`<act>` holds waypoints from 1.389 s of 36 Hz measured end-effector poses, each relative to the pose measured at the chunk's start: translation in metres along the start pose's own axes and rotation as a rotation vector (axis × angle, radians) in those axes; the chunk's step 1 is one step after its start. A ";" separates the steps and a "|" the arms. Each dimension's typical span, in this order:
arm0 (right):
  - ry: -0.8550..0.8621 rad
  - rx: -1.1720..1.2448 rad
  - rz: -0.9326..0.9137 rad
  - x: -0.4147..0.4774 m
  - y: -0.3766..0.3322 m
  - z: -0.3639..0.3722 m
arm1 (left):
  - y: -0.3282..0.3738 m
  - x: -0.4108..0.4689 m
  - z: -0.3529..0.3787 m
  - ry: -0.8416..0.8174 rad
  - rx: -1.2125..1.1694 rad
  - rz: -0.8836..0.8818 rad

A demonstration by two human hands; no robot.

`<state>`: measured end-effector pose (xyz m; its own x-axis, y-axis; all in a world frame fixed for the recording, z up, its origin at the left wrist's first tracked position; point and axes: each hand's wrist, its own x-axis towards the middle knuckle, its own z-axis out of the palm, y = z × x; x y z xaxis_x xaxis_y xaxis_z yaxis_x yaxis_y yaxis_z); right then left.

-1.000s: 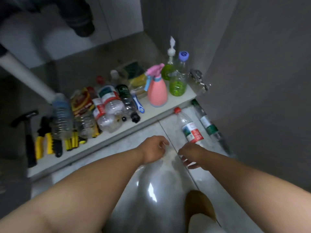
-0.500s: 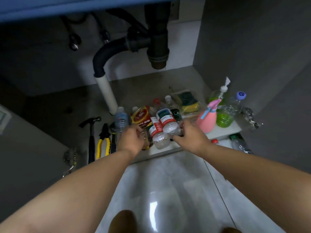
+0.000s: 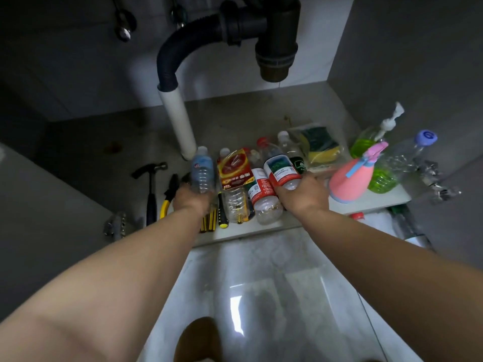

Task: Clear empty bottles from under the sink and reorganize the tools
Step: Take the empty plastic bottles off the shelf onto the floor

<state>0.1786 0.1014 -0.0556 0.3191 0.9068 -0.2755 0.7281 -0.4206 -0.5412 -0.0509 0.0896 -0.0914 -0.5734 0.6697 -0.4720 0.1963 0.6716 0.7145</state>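
I have both hands down at the front edge of the cupboard floor (image 3: pixel 261 232) under the sink. My left hand (image 3: pixel 192 201) is wrapped around the base of a clear bottle with a blue label (image 3: pixel 201 171), fingers curled round it on the far side, so I can't tell how tightly they press. My right hand (image 3: pixel 300 195) closes over the bottom of a red-capped bottle with a red and blue label (image 3: pixel 281 169); its fingers are hidden too. I judge I grip each by the base because the bottoms point toward me and come out first.

More empties lie between my hands: a bottle in a red and yellow wrapper (image 3: pixel 235 169) and a white-labelled bottle (image 3: pixel 261 194), touching each other. The hammer (image 3: pixel 151 189) and yellow-handled pliers (image 3: pixel 168 195) lie to the left, the screwdrivers (image 3: pixel 222 215) partly under the bottles, so the bottles likely go first. The pink spray bottle (image 3: pixel 351 178) stands just right of my right hand.
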 end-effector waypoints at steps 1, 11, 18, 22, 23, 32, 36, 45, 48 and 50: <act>0.006 0.025 -0.006 0.000 0.001 -0.002 | 0.000 0.001 -0.003 0.007 -0.021 -0.005; -0.324 0.312 -0.162 -0.032 0.039 -0.068 | 0.019 -0.066 -0.041 -0.250 -0.139 0.139; -0.795 0.436 0.039 -0.067 0.104 -0.112 | 0.019 -0.144 -0.024 -0.733 -0.143 -0.008; -0.909 0.435 0.200 -0.083 0.153 -0.123 | 0.000 -0.185 0.006 -0.978 0.074 -0.083; -0.914 0.433 0.236 -0.086 0.166 -0.124 | -0.008 -0.195 0.015 -1.015 0.118 -0.098; -0.588 0.207 0.195 -0.090 0.246 -0.088 | -0.066 -0.246 0.101 -0.938 0.114 -0.183; -0.378 0.082 0.194 -0.072 0.257 -0.059 | -0.080 -0.241 0.136 -0.802 0.095 -0.127; -0.086 -0.188 0.098 -0.046 0.278 -0.028 | -0.105 -0.203 0.205 -0.647 0.106 -0.031; -0.043 -0.269 0.054 -0.042 0.285 -0.028 | -0.104 -0.196 0.222 -0.642 0.129 -0.010; -0.021 -0.298 0.042 -0.040 0.287 -0.028 | -0.102 -0.195 0.231 -0.662 0.160 0.016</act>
<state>0.3919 -0.0544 -0.1772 0.3424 0.8867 -0.3108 0.8616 -0.4282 -0.2725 0.2248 -0.0364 -0.1922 0.0286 0.6985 -0.7150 0.3455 0.6643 0.6628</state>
